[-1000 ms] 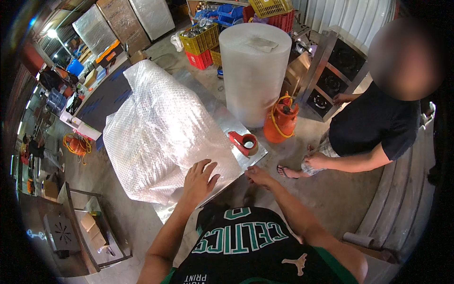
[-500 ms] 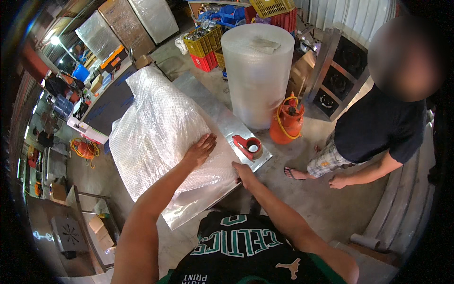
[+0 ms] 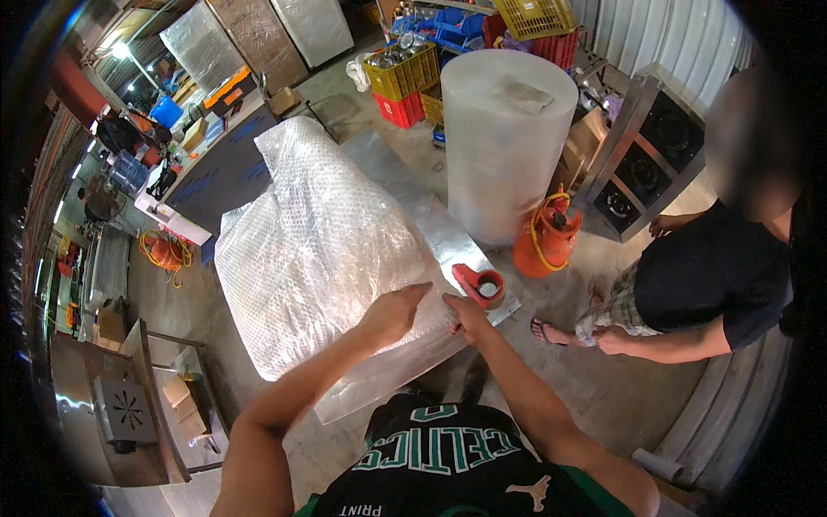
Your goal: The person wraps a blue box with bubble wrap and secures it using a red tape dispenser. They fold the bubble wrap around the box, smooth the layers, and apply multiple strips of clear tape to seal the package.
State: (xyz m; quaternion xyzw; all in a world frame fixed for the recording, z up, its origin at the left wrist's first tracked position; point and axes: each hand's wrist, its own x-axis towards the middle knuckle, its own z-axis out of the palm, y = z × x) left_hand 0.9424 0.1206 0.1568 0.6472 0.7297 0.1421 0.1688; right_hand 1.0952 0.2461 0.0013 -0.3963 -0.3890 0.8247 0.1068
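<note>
A large bundle under clear bubble wrap [image 3: 319, 250] lies in front of me on a shiny metal sheet [image 3: 383, 164]. My left hand [image 3: 398, 317] rests on the wrap near its right end, at least one finger stretched out and the others partly hidden. Close beside it, my right hand [image 3: 468, 317] is closed on the near right edge of the bubble wrap, thumb and fingers pinched together. Just beyond the right hand sits a red tape dispenser [image 3: 468, 277] with a roll of tape, on the sheet's corner.
A tall roll of bubble wrap [image 3: 508, 146] and an orange gas cylinder [image 3: 547, 237] stand beyond the sheet. Another person [image 3: 698, 284] is at the right, near a metal-framed burner unit [image 3: 642, 155]. Crates [image 3: 401, 73] are stacked at the back; a dark counter [image 3: 228, 164] stands left.
My left hand has drawn nearer my right hand and its fingers no longer lie spread flat. The right hand keeps the wrap's edge. The other person's upper body and arm have moved lower.
</note>
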